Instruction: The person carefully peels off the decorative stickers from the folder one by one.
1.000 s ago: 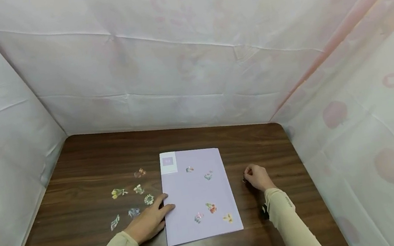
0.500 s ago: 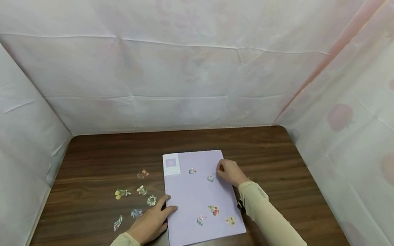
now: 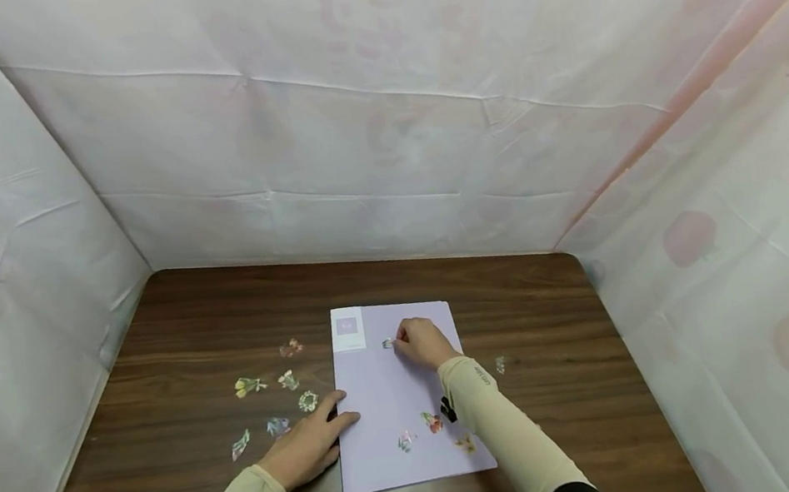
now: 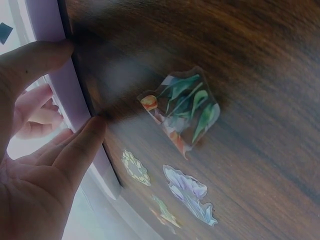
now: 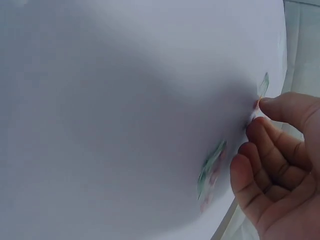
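A lilac folder (image 3: 381, 416) with a white corner label lies flat, several flower stickers on it. My left hand (image 3: 307, 447) rests at its left edge; in the left wrist view the thumb (image 4: 50, 57) and straight fingers press that edge. My right hand (image 3: 425, 342) is over the upper part, thumb and index fingertips right at a small colourful flower sticker (image 3: 388, 343). Whether they pinch it I cannot tell. In the right wrist view, another pink-and-green flower sticker (image 5: 214, 170) lies near the curled fingers. Lower down are a red flower sticker (image 3: 431, 421) and a pale pink one (image 3: 406, 441).
Left of the folder on the brown table (image 3: 188, 342) lie several stickers, among them a yellow tulip (image 3: 249, 386), a wreath (image 3: 308, 401) and a blue-purple flower (image 3: 278, 426). One pale sticker (image 3: 500, 366) lies to the right. Fabric walls (image 3: 361, 225) enclose the table.
My right hand has moved left from the table onto the folder, up to the upper sticker. A pale sticker now shows where that hand was. The left hand stays at the folder's edge.
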`<state>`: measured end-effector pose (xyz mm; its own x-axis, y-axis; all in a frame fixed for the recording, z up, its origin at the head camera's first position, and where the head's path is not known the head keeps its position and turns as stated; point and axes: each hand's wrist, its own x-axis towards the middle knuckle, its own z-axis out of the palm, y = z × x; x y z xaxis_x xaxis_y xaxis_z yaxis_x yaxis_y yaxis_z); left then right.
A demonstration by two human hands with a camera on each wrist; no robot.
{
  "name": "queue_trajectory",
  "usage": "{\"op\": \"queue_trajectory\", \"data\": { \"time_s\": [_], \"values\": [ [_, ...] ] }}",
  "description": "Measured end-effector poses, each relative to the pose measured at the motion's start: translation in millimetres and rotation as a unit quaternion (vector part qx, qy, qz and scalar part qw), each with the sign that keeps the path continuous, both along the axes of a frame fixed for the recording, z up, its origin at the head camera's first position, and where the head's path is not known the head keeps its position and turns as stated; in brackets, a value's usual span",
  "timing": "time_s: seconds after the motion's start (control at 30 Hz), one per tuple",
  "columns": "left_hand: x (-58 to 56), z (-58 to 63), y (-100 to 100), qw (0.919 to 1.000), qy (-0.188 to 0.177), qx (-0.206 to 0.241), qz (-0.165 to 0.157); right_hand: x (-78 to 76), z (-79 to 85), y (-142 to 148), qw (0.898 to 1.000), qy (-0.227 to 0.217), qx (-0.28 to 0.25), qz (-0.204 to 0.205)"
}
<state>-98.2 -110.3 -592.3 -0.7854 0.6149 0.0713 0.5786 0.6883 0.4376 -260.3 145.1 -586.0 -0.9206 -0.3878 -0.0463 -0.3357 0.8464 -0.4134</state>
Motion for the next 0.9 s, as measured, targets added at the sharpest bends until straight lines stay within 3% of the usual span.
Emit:
{"op": "queue_trajectory", "data": {
  "time_s": [0.27, 0.57, 0.73, 0.9],
  "values": [
    [-1.4, 0.2, 1, 0.9999, 0.011, 0.002, -0.003, 4.1, -0.4, -11, 0.999, -0.012, -0.012, -0.051],
    [-0.2, 0.9, 2, 0.9997, 0.022, 0.005, -0.009, 9.2, -1.1, -11, 0.996, -0.022, -0.048, -0.074],
    [-0.9, -0.1, 2, 0.9995, 0.027, 0.009, -0.013, 7.5, 2.6, 4, 0.994, -0.015, -0.06, -0.089],
    [-0.9, 1.2, 2, 0.9998, 0.011, 0.01, -0.015, 5.8, 8.2, 39, 0.992, -0.017, -0.051, -0.114]
  ]
}}
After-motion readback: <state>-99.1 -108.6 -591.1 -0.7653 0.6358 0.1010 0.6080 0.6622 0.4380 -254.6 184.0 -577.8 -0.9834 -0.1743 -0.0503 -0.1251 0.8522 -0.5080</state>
